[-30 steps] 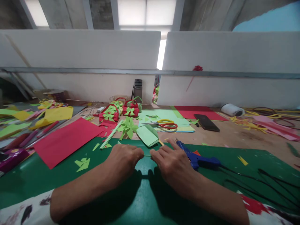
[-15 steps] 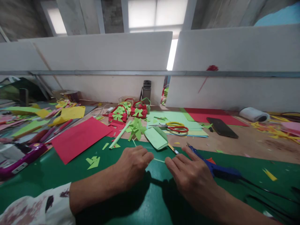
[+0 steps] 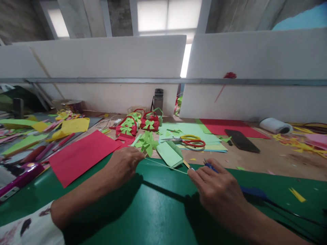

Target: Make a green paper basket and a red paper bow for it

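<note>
A thin pale green paper strip stretches between my two hands above the green mat. My left hand pinches one end, close to a light green paper flower. The other end is in the closed fingers of my right hand. Beyond the strip lies a folded light green paper piece. A cutter with a yellowish part sits near my right fingertips. The blue glue gun lies partly hidden behind my right hand.
Yellow-and-red scissors rest on green sheets. Small red paper baskets with green flowers stand at the back, near a bottle. Red paper lies left; a black phone lies right. A purple tool is far left.
My hands have moved apart, the left one mostly, going left and slightly away. A longer length of strip now shows between them. The view has shifted slightly.
</note>
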Available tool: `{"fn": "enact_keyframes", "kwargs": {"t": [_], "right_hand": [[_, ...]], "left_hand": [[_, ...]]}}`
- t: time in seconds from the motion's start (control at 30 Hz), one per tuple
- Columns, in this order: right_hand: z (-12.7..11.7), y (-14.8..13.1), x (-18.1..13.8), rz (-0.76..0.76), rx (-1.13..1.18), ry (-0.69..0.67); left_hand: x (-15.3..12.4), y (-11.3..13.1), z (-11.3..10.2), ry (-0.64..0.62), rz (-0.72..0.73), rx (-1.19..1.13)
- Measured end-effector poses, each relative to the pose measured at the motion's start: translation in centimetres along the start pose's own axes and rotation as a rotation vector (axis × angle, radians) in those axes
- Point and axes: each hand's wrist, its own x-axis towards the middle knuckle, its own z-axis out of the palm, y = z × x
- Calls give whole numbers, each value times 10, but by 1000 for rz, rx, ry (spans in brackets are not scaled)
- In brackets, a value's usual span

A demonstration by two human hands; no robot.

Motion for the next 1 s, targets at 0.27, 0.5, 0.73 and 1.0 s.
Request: {"fn": "enact_keyframes", "kwargs": {"t": [0.27, 0.5, 0.73, 1.0], "right_hand": [[5, -11, 2, 7, 21, 16], [-6, -37, 3, -98, 57, 128], [-7, -36, 4, -15, 20, 91], [-2, -19, 3, 35, -59, 22]], "left_hand": [[-6, 36, 0, 339, 129, 99], [-12, 91, 29, 152, 295, 67], [-11, 89, 24, 199, 288, 82], [-5, 56, 13, 147, 137, 55]]}}
